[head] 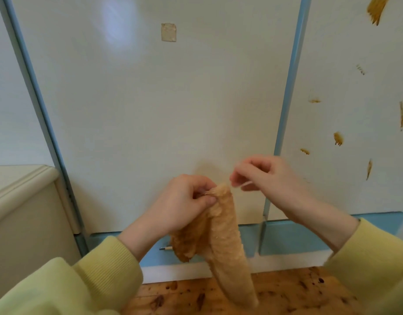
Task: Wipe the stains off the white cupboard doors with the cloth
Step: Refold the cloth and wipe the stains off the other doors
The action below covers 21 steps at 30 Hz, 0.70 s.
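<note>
A tan, stained cloth (223, 235) hangs down in front of the middle white cupboard door (150, 110). My left hand (184, 201) pinches the cloth's top edge. My right hand (261, 176) is just to the right of it, fingers pinched on a thin loop or thread at the cloth's top corner. The right white door (345, 53) carries several brown smears, such as a stain (338, 138) at mid height and a large stain (376, 9) near the top. The middle door shows a small beige square patch (168, 32).
Blue frame strips (289, 98) separate the doors, with a blue plinth (293, 237) and white skirting below. A cream cabinet (25, 212) juts out at the left. The floor (275, 294) is knotty wood. A small metal pin (166, 248) sticks out of the plinth.
</note>
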Available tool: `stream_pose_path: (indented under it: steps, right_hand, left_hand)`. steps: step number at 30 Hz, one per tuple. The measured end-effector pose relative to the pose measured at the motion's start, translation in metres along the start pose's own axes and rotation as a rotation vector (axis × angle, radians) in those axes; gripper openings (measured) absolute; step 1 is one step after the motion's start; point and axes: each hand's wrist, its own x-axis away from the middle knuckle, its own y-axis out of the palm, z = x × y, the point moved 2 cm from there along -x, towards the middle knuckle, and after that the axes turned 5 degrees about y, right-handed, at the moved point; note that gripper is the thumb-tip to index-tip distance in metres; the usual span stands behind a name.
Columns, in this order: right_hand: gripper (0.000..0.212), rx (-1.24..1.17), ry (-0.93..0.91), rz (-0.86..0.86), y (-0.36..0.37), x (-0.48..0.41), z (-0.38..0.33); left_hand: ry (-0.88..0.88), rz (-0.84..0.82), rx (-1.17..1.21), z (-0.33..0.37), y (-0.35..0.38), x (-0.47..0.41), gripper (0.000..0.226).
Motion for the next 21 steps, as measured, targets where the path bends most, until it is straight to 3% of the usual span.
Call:
stream_pose_path:
  steps: [2, 5, 10, 13, 16, 19, 21]
  right_hand:
    - [0.023, -0.078, -0.008, -0.082, 0.001, -0.003, 0.011]
    - [0.040, -0.154, 0.125, -0.426, 0.020, 0.002, 0.039]
    - [0.026, -0.136, 0.274, -0.613, 0.056, 0.013, 0.085]
    - [0.027, -0.056, 0.315, -0.729, 0.059, 0.014, 0.114]
    - [0.054, -0.028, 0.401, -0.688, 0.037, 0.008, 0.125]
    - [0.052, -0.081, 0.438, -0.530, 0.000, -0.006, 0.121]
    - [0.049, -0.052, 0.382, -0.411, -0.020, -0.016, 0.109]
  left_hand:
    - [-0.005, -0.015, 0.103, 0.003, 0.001, 0.001, 0.019]
    - [-0.017, -0.005, 0.207, 0.008, -0.004, 0.001, 0.012]
    - [-0.086, 0.081, 0.272, 0.005, -0.028, 0.002, 0.016]
    - [-0.146, 0.241, 0.271, -0.005, -0.052, 0.001, 0.013]
    - [-0.221, 0.427, 0.181, -0.030, -0.077, 0.002, 0.008]
    - [-0.329, 0.508, 0.051, -0.055, -0.086, 0.006, 0.013]
    - [-0.397, 0.473, -0.115, -0.066, -0.085, 0.007, 0.016]
